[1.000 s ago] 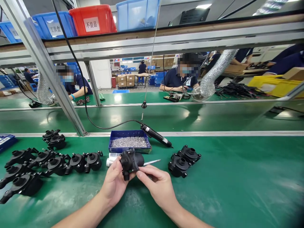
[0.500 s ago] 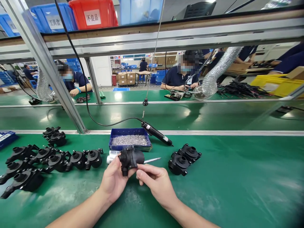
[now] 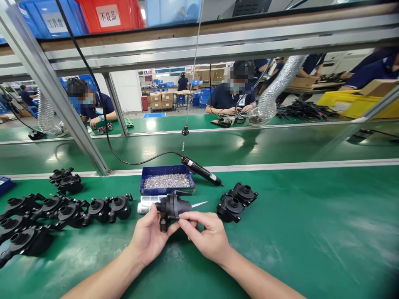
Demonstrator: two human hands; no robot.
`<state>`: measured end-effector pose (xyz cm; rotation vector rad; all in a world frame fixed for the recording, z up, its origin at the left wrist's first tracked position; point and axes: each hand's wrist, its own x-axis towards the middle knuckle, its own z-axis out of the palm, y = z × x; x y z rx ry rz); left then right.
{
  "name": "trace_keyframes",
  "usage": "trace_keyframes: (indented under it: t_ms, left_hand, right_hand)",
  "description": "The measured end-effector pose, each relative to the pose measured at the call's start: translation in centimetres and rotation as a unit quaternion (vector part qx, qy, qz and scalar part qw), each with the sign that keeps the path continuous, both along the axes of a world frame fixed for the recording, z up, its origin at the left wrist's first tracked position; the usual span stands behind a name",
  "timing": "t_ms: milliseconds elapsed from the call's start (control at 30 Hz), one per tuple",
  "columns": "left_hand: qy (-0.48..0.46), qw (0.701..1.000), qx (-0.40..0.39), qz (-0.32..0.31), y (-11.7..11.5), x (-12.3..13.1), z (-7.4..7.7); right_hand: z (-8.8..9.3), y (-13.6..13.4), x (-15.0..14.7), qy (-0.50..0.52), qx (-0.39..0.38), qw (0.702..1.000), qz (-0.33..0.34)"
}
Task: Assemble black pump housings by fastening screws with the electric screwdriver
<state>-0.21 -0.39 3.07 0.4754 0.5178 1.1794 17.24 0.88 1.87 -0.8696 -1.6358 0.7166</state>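
Note:
My left hand (image 3: pixel 149 237) is closed around a black plastic pump (image 3: pixel 177 207), holding it above the green mat with its round nozzle towards the left. Thumb and forefinger of my right hand (image 3: pixel 206 234) are pinched together against the pump's lower flange. Anything between those fingertips is hidden. Behind the pump, a pointed metal tip (image 3: pixel 200 204) and silver cylinders (image 3: pixel 144 207) show on either side. A blue tray (image 3: pixel 168 192) of small metal screws (image 3: pixel 166 181) lies just beyond. An electric screwdriver (image 3: pixel 201 170) hangs on a cord over the tray's right edge.
Several black pumps (image 3: pixel 71 211) stand on the left, and two more (image 3: pixel 232 205) sit right of my hands. A slanted metal post (image 3: pixel 62 99) rises at the left. Across the bench, co-workers (image 3: pixel 232 93) sit near a silver duct (image 3: pixel 279 93).
The view has shifted slightly, moving the bench items left in the picture. Both hands keep the pump in nearly the same place, with the right fingertips still at its flange.

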Motion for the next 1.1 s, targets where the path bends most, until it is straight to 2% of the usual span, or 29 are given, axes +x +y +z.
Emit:
trace_keyframes:
  t_ms: [100, 167, 300, 400, 467, 600, 700, 767, 833, 900, 1000, 1100]
  left_hand:
    - [0.020, 1.000, 0.004, 0.019, 0.1, 0.1, -0.3]
    - [0.036, 0.998, 0.012, 0.042, 0.1, 0.1, -0.5]
    - [0.072, 0.991, 0.060, 0.097, -0.1, 0.1, -0.5]
    - [0.092, 0.986, 0.083, 0.112, -0.2, 0.0, -0.1]
    - [0.095, 0.987, 0.083, 0.100, -0.4, 0.0, 0.2]
    - [0.089, 0.993, 0.040, 0.073, -0.4, 0.0, 0.2]
    - [0.112, 0.992, 0.005, 0.057, -0.1, -0.1, 0.1]
    - [0.157, 0.986, -0.020, 0.043, 0.1, -0.1, 0.1]
    - [0.213, 0.976, -0.040, 0.027, 0.3, -0.2, 0.1]
    - [0.266, 0.963, -0.048, 0.014, 0.3, -0.2, 0.0]
    - [0.309, 0.950, -0.042, -0.004, 0.2, -0.2, -0.2]
    - [0.311, 0.949, -0.037, -0.028, 0.2, -0.2, -0.5]
  right_hand:
    - [0.2, -0.3, -0.2, 0.018, -0.037, 0.999, 0.000]
    - [0.3, -0.6, -0.4, 0.044, -0.114, 0.992, 0.013]
    - [0.4, -1.0, -0.5, 0.116, -0.300, 0.942, 0.094]
    - [0.7, -0.9, -0.3, 0.130, -0.331, 0.925, 0.136]
    - [1.0, -0.8, -0.1, 0.102, -0.311, 0.936, 0.127]
    - [1.8, -0.7, 0.6, -0.003, -0.162, 0.985, 0.051]
    - [3.0, 0.6, 1.6, -0.057, -0.109, 0.992, 0.028]
    - [4.3, 2.9, 2.4, -0.085, -0.067, 0.994, -0.003]
    - [5.5, 6.1, 3.1, -0.146, -0.008, 0.988, -0.057]
    - [6.2, 9.6, 3.6, -0.255, 0.010, 0.961, -0.103]
    - [6.2, 13.8, 3.8, -0.342, -0.045, 0.933, -0.101]
    - [6.1, 15.0, 3.7, -0.348, -0.054, 0.933, -0.071]
